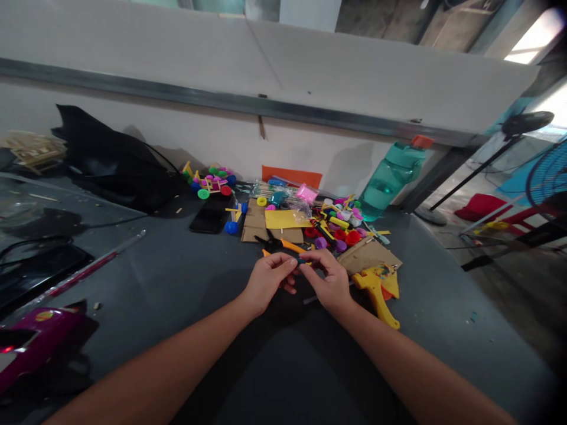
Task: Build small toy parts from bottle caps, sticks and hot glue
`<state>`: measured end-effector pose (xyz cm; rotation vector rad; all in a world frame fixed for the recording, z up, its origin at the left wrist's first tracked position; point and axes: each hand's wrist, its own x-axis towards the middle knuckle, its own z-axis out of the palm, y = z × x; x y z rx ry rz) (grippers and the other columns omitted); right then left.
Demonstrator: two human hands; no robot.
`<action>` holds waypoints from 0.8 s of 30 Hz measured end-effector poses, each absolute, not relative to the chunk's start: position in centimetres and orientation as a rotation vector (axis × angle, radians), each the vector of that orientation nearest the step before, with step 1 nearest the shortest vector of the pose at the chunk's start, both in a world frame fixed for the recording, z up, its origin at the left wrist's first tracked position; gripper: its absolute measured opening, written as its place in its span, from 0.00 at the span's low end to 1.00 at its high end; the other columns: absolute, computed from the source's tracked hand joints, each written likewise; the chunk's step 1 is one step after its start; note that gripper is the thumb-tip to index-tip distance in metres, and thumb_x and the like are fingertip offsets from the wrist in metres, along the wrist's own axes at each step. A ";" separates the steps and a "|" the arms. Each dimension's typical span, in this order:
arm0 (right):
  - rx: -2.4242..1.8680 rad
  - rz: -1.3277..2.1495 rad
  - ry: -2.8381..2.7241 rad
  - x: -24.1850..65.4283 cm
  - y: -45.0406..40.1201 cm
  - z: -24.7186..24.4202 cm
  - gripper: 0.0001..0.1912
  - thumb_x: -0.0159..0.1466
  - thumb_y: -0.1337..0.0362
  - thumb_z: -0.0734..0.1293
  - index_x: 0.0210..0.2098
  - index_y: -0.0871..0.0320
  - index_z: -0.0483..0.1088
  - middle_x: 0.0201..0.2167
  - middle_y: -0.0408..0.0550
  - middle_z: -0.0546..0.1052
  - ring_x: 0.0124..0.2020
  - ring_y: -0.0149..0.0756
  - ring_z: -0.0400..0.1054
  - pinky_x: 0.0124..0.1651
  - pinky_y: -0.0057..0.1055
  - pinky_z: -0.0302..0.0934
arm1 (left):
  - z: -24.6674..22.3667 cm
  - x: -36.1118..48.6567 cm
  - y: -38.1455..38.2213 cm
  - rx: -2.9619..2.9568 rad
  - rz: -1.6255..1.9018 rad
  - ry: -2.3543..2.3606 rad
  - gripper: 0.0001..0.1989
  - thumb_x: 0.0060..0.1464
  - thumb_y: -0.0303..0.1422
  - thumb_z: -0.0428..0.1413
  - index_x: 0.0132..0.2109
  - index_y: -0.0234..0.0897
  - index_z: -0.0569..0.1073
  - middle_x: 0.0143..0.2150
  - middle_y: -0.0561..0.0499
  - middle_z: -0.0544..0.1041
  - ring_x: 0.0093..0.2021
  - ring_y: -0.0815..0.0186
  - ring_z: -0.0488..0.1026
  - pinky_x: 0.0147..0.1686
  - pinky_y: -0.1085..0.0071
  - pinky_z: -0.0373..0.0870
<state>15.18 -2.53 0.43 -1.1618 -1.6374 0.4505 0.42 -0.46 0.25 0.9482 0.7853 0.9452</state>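
Above the dark table, my left hand [271, 280] and my right hand [326, 280] meet fingertip to fingertip. Both pinch a small dark teal piece [301, 261]; its exact kind is too small to make out, and the fingers cover part of it. Just beyond the fingers lie cutting pliers [290, 245] with orange handles and dark jaws. To the right of my right hand rests a yellow glue gun [375, 292], close to a piece of cardboard [370, 255]. Another cardboard piece [253, 221] lies behind the pliers, partly under a yellow sheet [287, 219].
Colourful bottle caps [352, 238] are heaped at the back right. Toy-like cap-and-stick assemblies [215, 180] stand near a phone [210, 213]. A teal water bottle [392, 177] leans by the wall. A black bag [110, 159] and a purple device [42, 336] are on the left.
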 end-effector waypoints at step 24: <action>-1.169 0.524 -1.630 15.4 -2.5 0.4 0.06 0.59 0.64 0.64 0.35 0.54 0.71 0.31 0.45 0.74 0.33 0.34 0.67 0.35 0.30 0.62 | 0.4 0.5 -0.8 1.239 1.065 0.922 0.09 0.47 0.35 0.57 0.34 0.34 0.72 0.25 0.55 0.69 0.23 0.73 0.67 0.21 0.76 0.70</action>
